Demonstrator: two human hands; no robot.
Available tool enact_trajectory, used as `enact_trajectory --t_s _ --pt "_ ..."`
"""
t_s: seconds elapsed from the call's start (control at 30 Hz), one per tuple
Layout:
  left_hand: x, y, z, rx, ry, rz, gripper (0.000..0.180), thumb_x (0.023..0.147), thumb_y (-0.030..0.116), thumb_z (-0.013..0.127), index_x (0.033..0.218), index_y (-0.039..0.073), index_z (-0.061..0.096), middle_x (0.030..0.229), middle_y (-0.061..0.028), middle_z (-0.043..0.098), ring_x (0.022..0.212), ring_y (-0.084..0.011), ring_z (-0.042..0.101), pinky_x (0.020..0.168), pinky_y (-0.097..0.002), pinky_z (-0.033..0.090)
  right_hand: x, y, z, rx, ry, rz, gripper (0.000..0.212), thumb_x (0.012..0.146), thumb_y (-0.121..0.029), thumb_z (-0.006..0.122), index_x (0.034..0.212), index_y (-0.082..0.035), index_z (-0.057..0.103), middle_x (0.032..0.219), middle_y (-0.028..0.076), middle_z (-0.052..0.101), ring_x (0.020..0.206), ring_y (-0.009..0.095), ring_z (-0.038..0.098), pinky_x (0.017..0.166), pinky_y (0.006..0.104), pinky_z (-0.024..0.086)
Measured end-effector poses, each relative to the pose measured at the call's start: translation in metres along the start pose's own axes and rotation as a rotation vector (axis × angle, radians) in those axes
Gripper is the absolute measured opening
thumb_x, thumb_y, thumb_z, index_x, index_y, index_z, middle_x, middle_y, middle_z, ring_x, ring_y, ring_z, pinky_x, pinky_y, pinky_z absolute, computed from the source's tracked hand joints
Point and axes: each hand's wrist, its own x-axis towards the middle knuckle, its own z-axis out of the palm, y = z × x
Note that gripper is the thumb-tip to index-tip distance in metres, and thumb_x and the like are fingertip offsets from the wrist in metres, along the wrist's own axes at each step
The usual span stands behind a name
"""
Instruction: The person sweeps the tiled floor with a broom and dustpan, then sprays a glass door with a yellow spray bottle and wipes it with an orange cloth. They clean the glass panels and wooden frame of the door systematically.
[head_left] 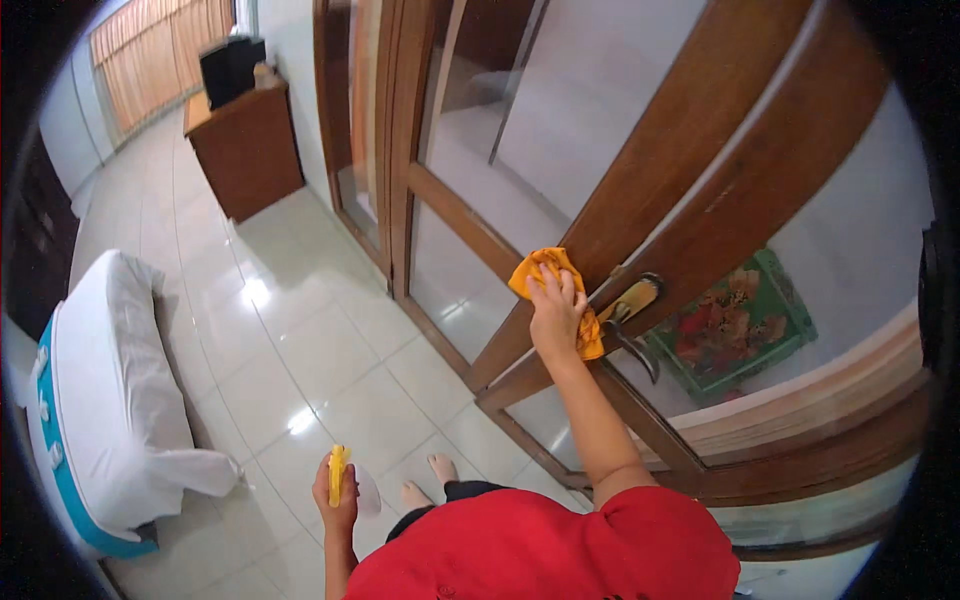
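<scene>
Orange cloth (590, 342): against the brown door frame (680, 150), beside the handle (636, 352); long axis slanting upper left to lower right.
Right hand (556, 312): fingers slightly spread over the cloth.
Left hand (338, 496): curled around a spray bottle (369, 495).
Yellow head (337, 470): lengthwise up-down in view.
Bottle contents: indistinct.

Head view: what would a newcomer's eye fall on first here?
The bright red shirt, filling the bottom centre, likely catches the eye first. Next comes the orange cloth under the right grip, against the glazed wooden doors and beside a curved lever handle. Then, lower left of centre, the left grip holds a spray bottle with a yellow trigger head.
</scene>
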Motion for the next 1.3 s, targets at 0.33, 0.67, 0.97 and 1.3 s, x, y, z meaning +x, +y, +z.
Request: enact_trajectory --t_s 0.33,0.67,0.97,1.3 --pt "0.011 0.012 -0.008 -0.024 -0.054 0.119 0.032 0.091 0.017 0.062 0.118 0.002 0.057 0.073 -0.0008 0.057 0.048 -0.0072 0.047 0.043 -0.0209 0.04 0.065 -0.013 -0.267 0.013 0.617 -0.12 0.048 0.081 -0.005 0.053 0.126 -0.018 0.059 0.134 0.004 0.051 0.12 0.03 0.044 0.092 0.0457 0.03" --pt "0.011 0.039 0.014 -0.124 -0.175 0.147 0.032 0.09 0.017 0.062 0.116 0.0 0.056 0.07 -0.0003 0.054 0.05 -0.0077 0.05 0.045 -0.0214 0.043 0.034 0.041 -0.249 -0.229 0.359 -0.381 0.043 0.076 -0.009 0.062 0.118 -0.022 0.063 0.124 0.0 0.055 0.114 0.027 0.046 0.089 0.0417 0.036" --pt "0.002 0.029 0.01 -0.088 -0.218 0.142 0.033 0.089 0.016 0.063 0.117 0.0 0.056 0.07 -0.0006 0.055 0.051 -0.008 0.051 0.046 -0.0222 0.044 0.051 0.041 -0.313 -0.334 0.676 -0.201 0.036 0.084 -0.014 0.053 0.117 -0.021 0.064 0.119 0.001 0.055 0.111 0.027 0.046 0.086 0.0415 0.037" --pt "-0.005 0.029 0.004 -0.097 -0.25 0.168 0.03 0.089 0.015 0.062 0.115 0.001 0.057 0.069 0.0002 0.055 0.05 -0.0079 0.05 0.044 -0.0221 0.043 0.091 0.043 -0.328 -0.457 0.731 -0.303 0.037 0.084 -0.013 0.052 0.118 -0.022 0.063 0.118 0.0 0.055 0.113 0.025 0.046 0.082 0.0395 0.034"
